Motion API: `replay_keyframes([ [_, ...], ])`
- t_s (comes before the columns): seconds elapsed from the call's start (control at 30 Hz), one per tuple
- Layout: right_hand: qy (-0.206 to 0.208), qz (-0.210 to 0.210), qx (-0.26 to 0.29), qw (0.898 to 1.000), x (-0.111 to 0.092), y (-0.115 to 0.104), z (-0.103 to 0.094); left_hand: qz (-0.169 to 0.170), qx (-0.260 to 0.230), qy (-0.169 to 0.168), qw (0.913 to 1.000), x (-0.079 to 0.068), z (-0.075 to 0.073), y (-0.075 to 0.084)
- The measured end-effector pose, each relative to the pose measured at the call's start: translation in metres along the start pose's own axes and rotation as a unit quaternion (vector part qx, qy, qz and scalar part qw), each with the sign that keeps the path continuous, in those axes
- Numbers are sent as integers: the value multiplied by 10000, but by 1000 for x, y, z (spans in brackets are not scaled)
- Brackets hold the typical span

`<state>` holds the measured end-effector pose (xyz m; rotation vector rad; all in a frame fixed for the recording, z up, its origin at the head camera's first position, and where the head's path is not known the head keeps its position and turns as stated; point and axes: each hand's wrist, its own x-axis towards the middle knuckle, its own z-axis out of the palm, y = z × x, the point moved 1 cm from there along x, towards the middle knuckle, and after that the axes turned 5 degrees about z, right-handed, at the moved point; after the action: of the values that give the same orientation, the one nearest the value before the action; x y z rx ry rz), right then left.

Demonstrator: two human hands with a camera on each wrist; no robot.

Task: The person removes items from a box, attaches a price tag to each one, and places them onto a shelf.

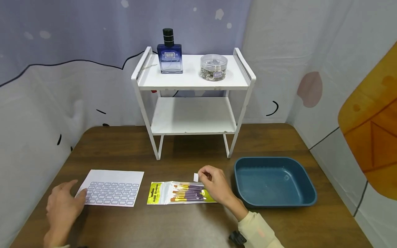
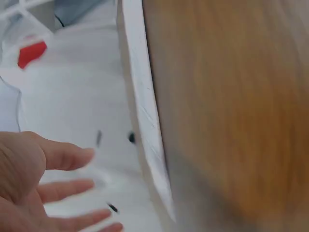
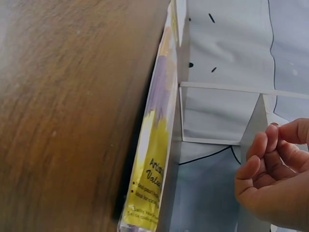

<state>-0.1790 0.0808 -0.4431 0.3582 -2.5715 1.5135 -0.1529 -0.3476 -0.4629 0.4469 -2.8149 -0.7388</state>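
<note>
My right hand [image 1: 217, 184] pinches a small white sticker [image 1: 196, 177] between thumb and forefinger, above a pack of artist brushes [image 1: 186, 193]. The clear pack has a yellow label, and several purple-handled brushes show through it. In the right wrist view, my right hand [image 3: 275, 176] has its fingers curled together and the sticker is hidden. At the left, my left hand [image 1: 63, 208] has its fingers spread beside a white sheet of label stickers [image 1: 118, 175]. Its thumb overlaps the sheet's left edge; whether they touch, I cannot tell.
A blue-green plastic bin [image 1: 273, 186] stands on the wooden table [image 1: 173, 224] at the right. Behind is a white two-tier shelf [image 1: 192, 132]. On its top are a labelled blue perfume bottle [image 1: 170, 63] and a labelled clear round jar [image 1: 214, 68].
</note>
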Motion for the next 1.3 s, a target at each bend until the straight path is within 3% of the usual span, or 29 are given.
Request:
replay_keyframes([
  [0.07, -30, 30, -20, 10000, 0, 2, 0, 1035, 20, 333, 9941, -5, 7, 16],
  [0.13, -64, 60, -30, 10000, -1, 4, 1, 2123, 105, 519, 9758, -13, 18, 34],
  [0.2, -101, 81, -26, 9999, -1, 5, 1, 2916, 174, 429, 9554, -20, 29, 52],
  [0.27, -127, 100, -25, 9999, -1, 6, 2, 3358, 76, 112, 9418, -27, 40, 71],
  [0.4, -156, 129, -69, 9998, -1, 9, 3, 3895, -47, -709, 9183, -40, 58, 99],
  [0.57, -255, 155, -192, 9994, -1, 11, 4, 4614, 101, -1457, 8751, -56, 79, 118],
  [0.67, -381, 142, -273, 9988, -1, 13, 5, 4844, 236, -1868, 8543, -63, 87, 124],
  [0.73, -488, 98, -356, 9981, -1, 15, 7, 4842, 262, -2107, 8488, -65, 91, 126],
  [1.03, -760, -74, -913, 9929, 2, 24, 12, 4674, 330, -2729, 8402, -68, 96, 130],
  [1.3, -867, -33, -1701, 9816, 7, 25, 10, 4532, 430, -3005, 8381, -68, 96, 132],
])
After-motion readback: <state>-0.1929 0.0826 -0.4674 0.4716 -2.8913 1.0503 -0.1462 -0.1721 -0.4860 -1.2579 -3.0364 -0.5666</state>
